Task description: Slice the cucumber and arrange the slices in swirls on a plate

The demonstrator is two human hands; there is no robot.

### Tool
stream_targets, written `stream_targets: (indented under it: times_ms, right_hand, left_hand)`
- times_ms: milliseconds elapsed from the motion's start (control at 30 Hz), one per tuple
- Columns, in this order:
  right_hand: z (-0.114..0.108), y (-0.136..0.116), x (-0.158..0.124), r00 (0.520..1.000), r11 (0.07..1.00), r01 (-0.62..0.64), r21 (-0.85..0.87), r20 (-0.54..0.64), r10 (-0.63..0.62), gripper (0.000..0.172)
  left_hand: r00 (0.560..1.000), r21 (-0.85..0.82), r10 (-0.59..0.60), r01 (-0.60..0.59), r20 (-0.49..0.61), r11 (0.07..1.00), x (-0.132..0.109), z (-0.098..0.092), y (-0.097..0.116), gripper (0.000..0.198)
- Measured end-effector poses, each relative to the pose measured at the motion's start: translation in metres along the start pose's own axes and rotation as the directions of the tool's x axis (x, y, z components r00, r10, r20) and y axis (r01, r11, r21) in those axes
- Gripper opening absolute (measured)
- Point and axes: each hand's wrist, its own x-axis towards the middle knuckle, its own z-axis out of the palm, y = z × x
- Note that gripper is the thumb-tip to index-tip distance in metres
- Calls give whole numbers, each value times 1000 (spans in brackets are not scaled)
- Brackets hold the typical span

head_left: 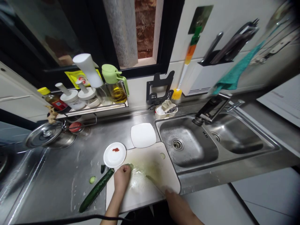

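cucumber piece [131,166] is clamped by left hand [122,177]; right hand [175,202] has its grip round a blurred knife [156,185].

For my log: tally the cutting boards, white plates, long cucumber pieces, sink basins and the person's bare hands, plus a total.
Cutting board: 1
White plates: 2 (round plate, squarish plate)
Long cucumber piece: 1
Sink basins: 2 (left basin, right basin)
Bare hands: 2 (left hand, right hand)
Total: 8
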Motion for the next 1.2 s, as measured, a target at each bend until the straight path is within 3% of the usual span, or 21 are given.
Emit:
stream_targets:
  times_ms: [167, 400, 533, 633, 733, 967, 1200]
  right_hand:
    - [4, 5, 4, 999, 1000, 24, 6, -33, -23, 58]
    - [-3, 9, 1, 997, 990, 56, 128, -67, -48, 49]
    - [-6, 11, -4, 968, 944, 176, 278, -222, -115, 48]
    - [7, 16, 4, 911, 922, 230, 312, -403, -91, 56]
    - [23, 18, 21, 844, 957, 119, 263, -535, 42, 59]
    - [25, 6, 61, 749, 950, -276, 143, -588, 306, 55]
    - [23, -7, 74, 727, 927, -375, -25, -629, 277, 51]
  left_hand:
    - [997, 5, -27, 27, -66, 1000, 6, -11, -13, 26]
    - [987, -110, -6, -11, -160, 994, 2, 2, -26, 29]
    - [964, -124, 99, -133, -248, 983, -1, 12, -40, 36]
    - [938, -97, 196, -232, -284, 968, -2, 19, -51, 38]
    - [908, -58, 259, -293, -328, 954, -2, 25, -57, 36]
    - [871, 11, 331, -351, -364, 936, -4, 31, -58, 34]
    - [863, 18, 352, -371, -363, 928, -4, 31, -58, 35]
